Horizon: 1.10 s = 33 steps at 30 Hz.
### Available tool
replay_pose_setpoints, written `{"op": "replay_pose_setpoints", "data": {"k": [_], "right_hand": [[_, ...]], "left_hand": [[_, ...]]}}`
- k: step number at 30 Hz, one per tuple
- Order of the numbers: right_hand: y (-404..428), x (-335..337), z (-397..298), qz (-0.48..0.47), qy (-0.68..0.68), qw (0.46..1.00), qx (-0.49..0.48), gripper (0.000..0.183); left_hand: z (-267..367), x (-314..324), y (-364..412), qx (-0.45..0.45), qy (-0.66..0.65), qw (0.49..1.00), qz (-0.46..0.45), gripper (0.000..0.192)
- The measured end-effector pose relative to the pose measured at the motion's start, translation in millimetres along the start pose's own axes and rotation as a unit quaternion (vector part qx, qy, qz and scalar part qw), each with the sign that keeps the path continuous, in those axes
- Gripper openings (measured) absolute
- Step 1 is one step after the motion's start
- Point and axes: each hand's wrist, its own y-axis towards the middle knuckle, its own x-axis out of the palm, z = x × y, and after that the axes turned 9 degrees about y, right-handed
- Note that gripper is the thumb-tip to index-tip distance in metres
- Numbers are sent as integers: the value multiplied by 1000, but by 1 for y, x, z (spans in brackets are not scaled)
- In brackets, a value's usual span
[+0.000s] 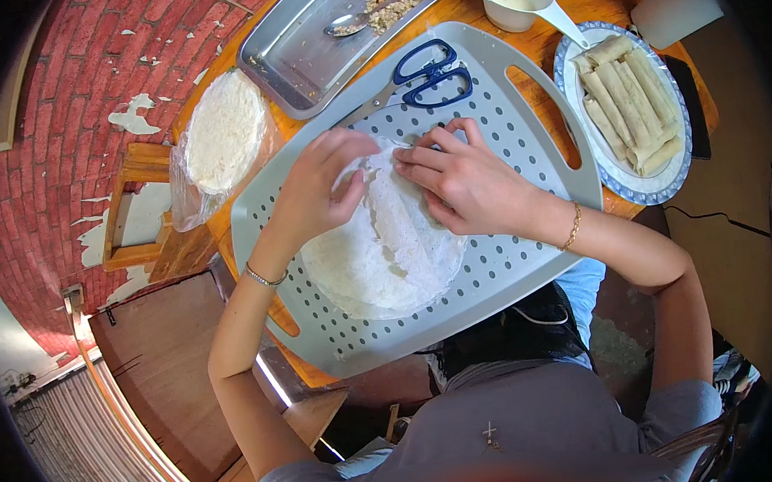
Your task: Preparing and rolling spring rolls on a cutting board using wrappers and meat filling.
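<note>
A round, thin white wrapper sheet (345, 269) lies on a grey dotted tray (539, 161) with handle cut-outs. Down its middle runs a long pale ridge (395, 227); whether this is filling or folded wrapper I cannot tell. My left hand (327, 182) is over the sheet's far left side, thumb and fingers apart, its blurred fingertips close to the far edge. On the other side, the fingertips of my right hand (464, 178) touch the sheet at the ridge's far end. Its thumb is lower down, and the grip is partly hidden.
Blue-handled scissors (436, 81) lie on the tray's far side. Beyond stands a metal pan (291, 56) with a spoon (348, 25) and crumbly filling (393, 2). A wrapper stack (226, 131) is at left. Rolled wrappers (627, 101) fill a plate (668, 183) near a white cup (517, 2).
</note>
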Motion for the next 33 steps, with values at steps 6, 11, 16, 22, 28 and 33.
{"op": "replay_pose_setpoints", "data": {"k": [6,11,16,22,28,33], "right_hand": [[0,2,-1,12,9,1000,2,44],[0,2,0,20,11,1000,3,41],[3,-2,0,8,17,1000,11,41],[4,-4,0,7,14,1000,14,42],[4,-3,-3,1,14,1000,17,42],[2,-1,-7,-8,-10,1000,27,40]], "left_hand": [[-11,0,0,195,109,971,-82,25],[-12,-6,0,210,114,964,-119,26],[-13,-8,0,224,136,958,-115,28],[-16,-7,-7,202,132,964,-114,33],[-17,-8,0,216,198,952,-87,32],[-20,-12,5,218,162,949,-158,37]]}}
